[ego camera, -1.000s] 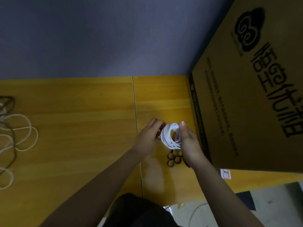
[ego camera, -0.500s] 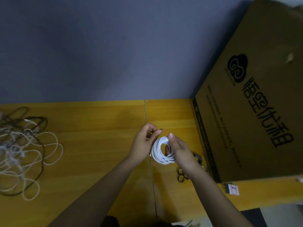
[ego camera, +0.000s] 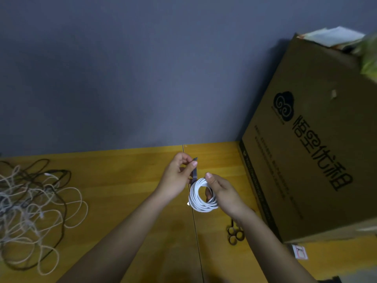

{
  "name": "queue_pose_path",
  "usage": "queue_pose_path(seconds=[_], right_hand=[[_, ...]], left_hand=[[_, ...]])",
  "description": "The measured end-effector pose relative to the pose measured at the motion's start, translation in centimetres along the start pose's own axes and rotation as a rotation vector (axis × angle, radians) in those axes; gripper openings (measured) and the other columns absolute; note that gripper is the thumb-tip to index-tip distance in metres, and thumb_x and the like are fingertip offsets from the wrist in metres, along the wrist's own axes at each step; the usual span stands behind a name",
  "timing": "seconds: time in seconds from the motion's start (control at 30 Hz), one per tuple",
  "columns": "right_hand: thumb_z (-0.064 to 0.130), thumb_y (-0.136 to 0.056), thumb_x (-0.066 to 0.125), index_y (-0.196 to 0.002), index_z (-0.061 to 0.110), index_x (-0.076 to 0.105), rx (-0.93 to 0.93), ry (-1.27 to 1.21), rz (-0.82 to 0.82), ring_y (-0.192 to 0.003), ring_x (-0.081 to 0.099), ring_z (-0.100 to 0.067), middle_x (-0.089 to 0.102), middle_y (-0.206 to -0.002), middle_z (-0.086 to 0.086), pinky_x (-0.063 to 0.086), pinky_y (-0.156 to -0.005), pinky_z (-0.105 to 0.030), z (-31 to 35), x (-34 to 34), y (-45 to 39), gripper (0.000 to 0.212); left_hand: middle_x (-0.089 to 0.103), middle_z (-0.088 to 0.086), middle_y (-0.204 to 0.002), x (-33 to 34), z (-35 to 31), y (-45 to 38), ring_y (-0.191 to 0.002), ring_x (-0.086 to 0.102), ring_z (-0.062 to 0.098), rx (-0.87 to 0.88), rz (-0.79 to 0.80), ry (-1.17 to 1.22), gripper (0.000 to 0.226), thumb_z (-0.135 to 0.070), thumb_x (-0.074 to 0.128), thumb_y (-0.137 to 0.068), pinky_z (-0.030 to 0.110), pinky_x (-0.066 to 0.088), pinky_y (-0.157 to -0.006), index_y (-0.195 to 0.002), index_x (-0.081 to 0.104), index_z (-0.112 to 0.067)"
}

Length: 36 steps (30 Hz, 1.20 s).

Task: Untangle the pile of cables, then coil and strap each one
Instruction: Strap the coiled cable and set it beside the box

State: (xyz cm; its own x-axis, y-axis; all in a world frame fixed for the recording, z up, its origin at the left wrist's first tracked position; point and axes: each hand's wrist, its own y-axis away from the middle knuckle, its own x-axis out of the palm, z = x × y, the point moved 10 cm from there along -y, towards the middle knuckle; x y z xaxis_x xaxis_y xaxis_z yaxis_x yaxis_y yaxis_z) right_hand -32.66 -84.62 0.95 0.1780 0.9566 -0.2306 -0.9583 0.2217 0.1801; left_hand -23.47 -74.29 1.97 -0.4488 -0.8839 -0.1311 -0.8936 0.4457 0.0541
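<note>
While both grip the white coil (ego camera: 202, 198), bare table (ego camera: 122, 180) lies leftward.

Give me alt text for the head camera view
The right hand holds a coiled white cable while the left hand pinches a dark strap beside it, above a yellow table; tangled cables lie left.

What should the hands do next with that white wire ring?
Probably wrap the dark strap, pinched by the left hand, around the coiled white cable held by the right hand: the strap's free end sticks up, not yet fastened.
</note>
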Motion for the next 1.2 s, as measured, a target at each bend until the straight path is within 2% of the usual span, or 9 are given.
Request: queue_pose_path(seconds=[0.1,0.2,0.27,0.4,0.57,0.63,0.77,0.93,1.2], right_hand=[[0.038,-0.101,0.040,-0.071,0.023,0.056,-0.013,-0.023,-0.029,-0.048,0.044,-0.008,0.050,-0.053,0.006,0.036,-0.048,-0.020,0.5,-0.3,-0.2,0.037],[0.037,-0.100,0.041,-0.068,0.027,0.054,-0.083,-0.004,-0.041,-0.049,0.045,-0.010,0.050,-0.053,0.005,0.036,-0.050,-0.022,1.6,-0.2,-0.3,0.036],[0.037,-0.099,0.041,-0.069,0.027,0.053,-0.114,0.016,-0.067,-0.050,0.045,-0.011,0.050,-0.053,0.005,0.037,-0.051,-0.025,2.1,-0.4,-0.3,0.034],[0.042,-0.097,0.039,-0.074,0.018,0.055,-0.131,0.011,-0.129,-0.051,0.046,-0.012,0.050,-0.054,0.006,0.037,-0.051,-0.026,2.4,-1.4,-0.5,0.037],[0.037,-0.101,0.037,-0.077,0.014,0.055,-0.142,0.001,-0.162,-0.051,0.046,-0.010,0.051,-0.056,0.005,0.037,-0.051,-0.024,2.8,-1.8,-0.7,0.038],[0.035,-0.101,0.037,-0.079,0.009,0.056,-0.142,0.006,-0.164,-0.051,0.046,-0.008,0.050,-0.056,0.005,0.036,-0.051,-0.022,3.0,-1.9,-0.6,0.039],[0.033,-0.102,0.037,-0.078,0.008,0.055,-0.150,-0.028,-0.181,-0.051,0.045,-0.009,0.050,-0.056,0.005,0.036,-0.051,-0.020,3.5,-2.1,-0.3,0.038],[0.026,-0.102,0.038,-0.087,0.007,0.060,-0.182,-0.076,-0.193,-0.051,0.044,-0.008,0.048,-0.056,0.005,0.036,-0.051,-0.020,3.9,-2.4,0.3,0.033],[0.016,-0.101,0.041,-0.090,0.017,0.061,-0.295,-0.105,-0.254,-0.061,0.054,-0.003,0.060,-0.064,0.008,0.042,-0.057,-0.017,5.1,-2.7,1.4,0.023]], left_hand=[[0.059,-0.001,-0.093,0.1,-1.3,-0.2,-0.069,0.062,0.010,0.064,-0.036,-0.046,0.017,-0.019,0.060,-0.093,0.020,0.049,-0.060,-0.083,0.049,-0.027],[0.060,-0.003,-0.085,0.1,-2.3,-0.4,-0.076,0.058,0.014,0.127,-0.067,-0.158,0.020,-0.019,0.064,-0.090,0.028,0.045,-0.069,-0.079,0.051,-0.029],[0.060,-0.003,-0.084,0.3,-2.4,-0.6,-0.074,0.057,0.016,0.113,-0.062,-0.145,0.018,-0.020,0.064,-0.090,0.031,0.044,-0.068,-0.079,0.052,-0.028],[0.062,0.001,-0.086,0.2,-2.7,-0.8,-0.076,0.058,0.016,0.098,-0.056,-0.132,0.017,-0.019,0.063,-0.090,0.021,0.042,-0.067,-0.080,0.052,-0.025],[0.067,0.010,-0.092,0.6,-1.8,-0.5,-0.084,0.060,0.016,-0.012,0.005,-0.005,0.014,-0.014,0.064,-0.090,0.031,0.046,-0.079,-0.082,0.054,-0.018],[0.067,0.012,-0.094,0.9,-1.5,-0.1,-0.079,0.064,0.019,-0.053,0.024,0.076,0.011,-0.014,0.064,-0.091,0.036,0.052,-0.076,-0.084,0.055,-0.016],[0.069,0.001,-0.082,1.2,-2.1,0.6,-0.067,0.070,0.021,-0.121,0.071,0.256,0.007,-0.016,0.063,-0.091,0.027,0.056,-0.056,-0.089,0.059,-0.011],[0.070,0.005,-0.091,1.4,-3.2,1.6,-0.079,0.070,0.022,-0.133,0.131,0.255,0.010,-0.020,0.060,-0.093,0.028,0.057,-0.063,-0.094,0.066,-0.012],[0.065,0.012,-0.081,2.4,-4.6,2.8,-0.068,0.065,0.020,-0.126,0.217,0.297,0.009,-0.014,0.064,-0.088,0.029,0.055,-0.063,-0.087,0.062,-0.005]])
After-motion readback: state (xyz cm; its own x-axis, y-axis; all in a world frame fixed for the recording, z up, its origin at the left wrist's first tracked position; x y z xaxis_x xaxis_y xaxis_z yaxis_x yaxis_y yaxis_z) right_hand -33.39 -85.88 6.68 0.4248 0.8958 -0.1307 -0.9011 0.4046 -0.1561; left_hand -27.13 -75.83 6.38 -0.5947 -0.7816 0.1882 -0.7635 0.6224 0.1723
